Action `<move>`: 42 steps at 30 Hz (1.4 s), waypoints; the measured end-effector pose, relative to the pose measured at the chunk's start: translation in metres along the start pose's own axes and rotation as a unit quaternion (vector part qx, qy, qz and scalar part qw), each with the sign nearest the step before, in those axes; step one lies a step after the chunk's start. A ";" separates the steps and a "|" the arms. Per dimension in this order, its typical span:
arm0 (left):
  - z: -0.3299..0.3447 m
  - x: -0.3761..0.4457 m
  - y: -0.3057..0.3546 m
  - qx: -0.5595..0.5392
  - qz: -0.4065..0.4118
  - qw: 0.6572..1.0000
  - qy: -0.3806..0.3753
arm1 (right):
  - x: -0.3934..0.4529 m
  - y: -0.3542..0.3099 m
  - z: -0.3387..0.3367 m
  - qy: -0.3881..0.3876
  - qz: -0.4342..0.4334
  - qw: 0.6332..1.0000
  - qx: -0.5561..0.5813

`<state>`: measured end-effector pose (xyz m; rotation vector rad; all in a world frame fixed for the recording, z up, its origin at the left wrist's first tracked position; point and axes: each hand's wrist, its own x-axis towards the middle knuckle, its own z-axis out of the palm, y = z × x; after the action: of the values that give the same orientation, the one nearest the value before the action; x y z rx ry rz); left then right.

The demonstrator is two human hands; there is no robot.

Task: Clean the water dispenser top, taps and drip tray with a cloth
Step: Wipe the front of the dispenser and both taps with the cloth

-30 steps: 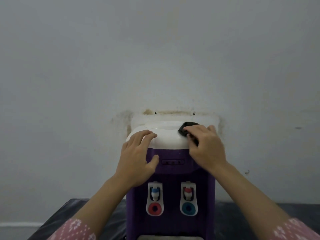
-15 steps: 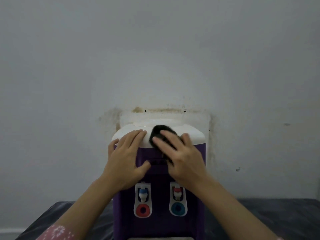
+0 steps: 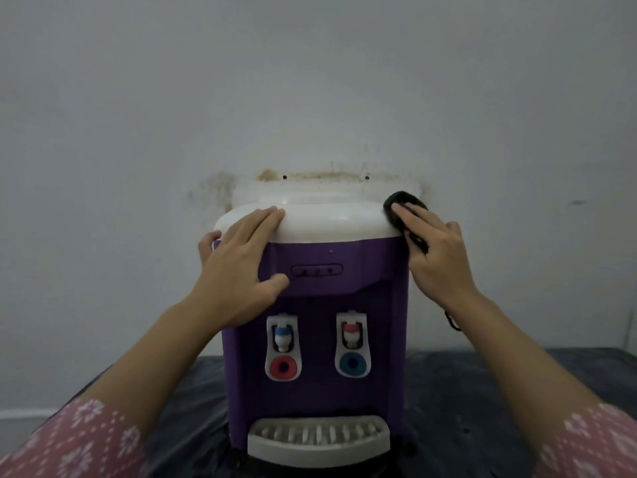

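A purple water dispenser [image 3: 331, 391] with a white top [image 3: 331, 220] stands in front of me. Two taps, one with a blue cap [image 3: 282, 334] and one with a red cap [image 3: 351, 331], sit on its front above a grey drip tray [image 3: 319, 439]. My left hand [image 3: 238, 267] lies flat on the dispenser's upper left corner, fingers on the white top, thumb on the purple front. My right hand [image 3: 436, 257] presses a black cloth [image 3: 401, 205] against the top's right edge and side.
The dispenser stands on a dark covered table [image 3: 482, 408] against a pale wall [image 3: 310, 81] with a stained patch behind the top. A thin dark cord [image 3: 452, 322] hangs to the right below my right wrist.
My right hand has slid the black cloth from the middle of the top's front to its right edge. The view has tilted down, showing the drip tray. My left hand stays on the left corner.
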<state>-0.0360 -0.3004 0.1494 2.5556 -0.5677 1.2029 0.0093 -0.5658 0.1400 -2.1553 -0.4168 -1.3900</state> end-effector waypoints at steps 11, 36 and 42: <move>0.010 0.001 0.001 0.006 -0.006 0.999 0.036 | -0.057 -0.004 0.019 0.037 0.047 0.998 0.036; -0.004 -0.003 0.003 -0.012 -0.009 1.000 -0.005 | -0.080 -0.015 0.023 0.049 -0.113 0.987 -0.099; 0.009 -0.041 -0.001 -0.240 -0.125 0.946 0.180 | -0.059 -0.029 0.029 0.087 -0.032 0.993 -0.067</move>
<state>-0.0527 -0.2934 0.1118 1.8804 -0.3787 1.2186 -0.0098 -0.5234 0.0847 -2.1193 -0.3366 -1.6681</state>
